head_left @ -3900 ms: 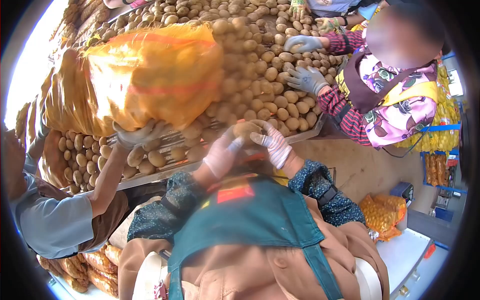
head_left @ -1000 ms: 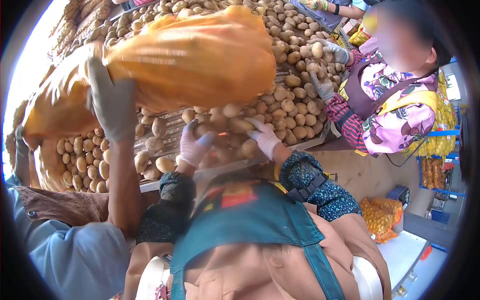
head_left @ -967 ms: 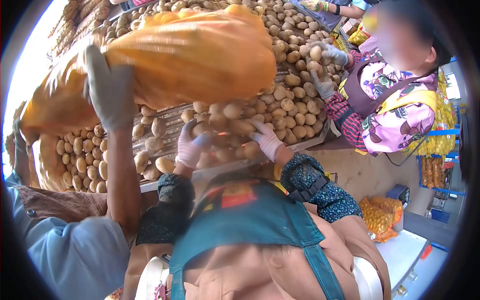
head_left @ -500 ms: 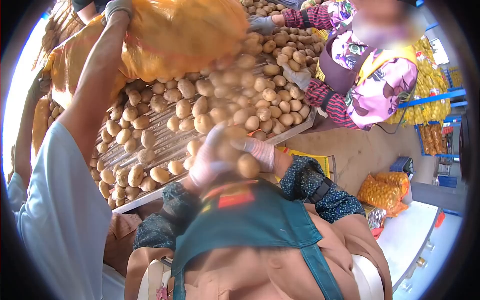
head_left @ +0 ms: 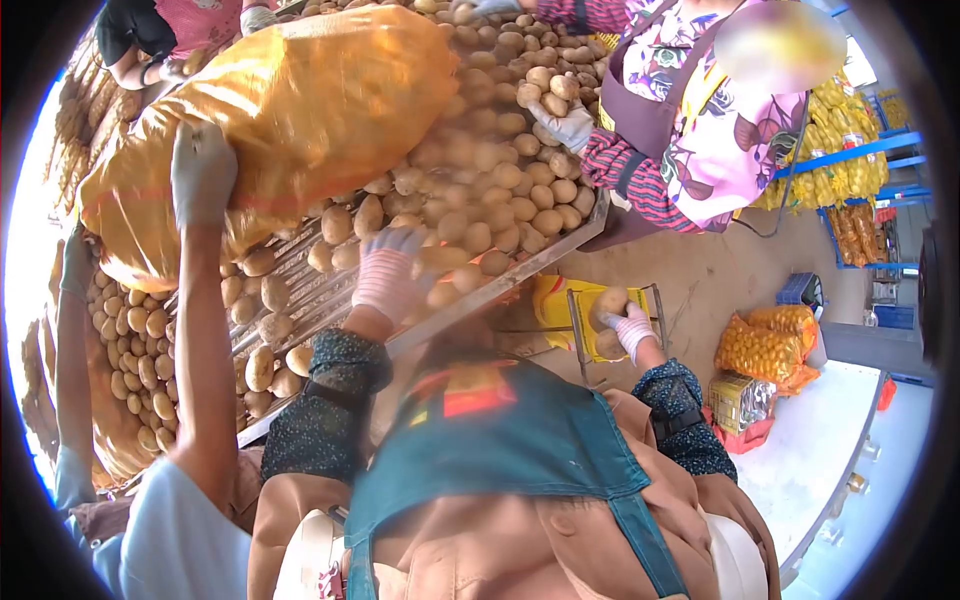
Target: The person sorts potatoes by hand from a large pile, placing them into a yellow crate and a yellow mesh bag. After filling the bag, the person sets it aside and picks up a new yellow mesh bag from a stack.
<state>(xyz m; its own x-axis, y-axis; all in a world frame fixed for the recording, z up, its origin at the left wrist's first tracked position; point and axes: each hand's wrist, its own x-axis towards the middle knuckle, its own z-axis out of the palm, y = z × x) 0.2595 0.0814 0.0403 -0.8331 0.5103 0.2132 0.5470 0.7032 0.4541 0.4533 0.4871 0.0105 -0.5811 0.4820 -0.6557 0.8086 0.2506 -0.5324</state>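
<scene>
My left hand [head_left: 386, 274], in a striped work glove, reaches over the near edge of the sorting table with its fingers stretched out among the potatoes [head_left: 478, 235]. Out to the right, my right hand [head_left: 634, 330] grips a potato [head_left: 611, 300] above a yellow sack [head_left: 558, 304] hung on a metal frame [head_left: 580, 335]. Just below that potato shows a second potato [head_left: 609, 346], close to my fingers.
A co-worker on the left grips a large orange mesh sack [head_left: 300, 110] lying over the slatted table [head_left: 290, 262]. Across the table, another person's gloved hand [head_left: 565, 125] holds potatoes. Filled bags [head_left: 755, 350] stand at right by a white surface [head_left: 800, 450].
My right hand has swung from in front of my apron out to the right, over the yellow sack. My left hand has moved forward onto the potatoes. The big orange sack has shifted left and lower.
</scene>
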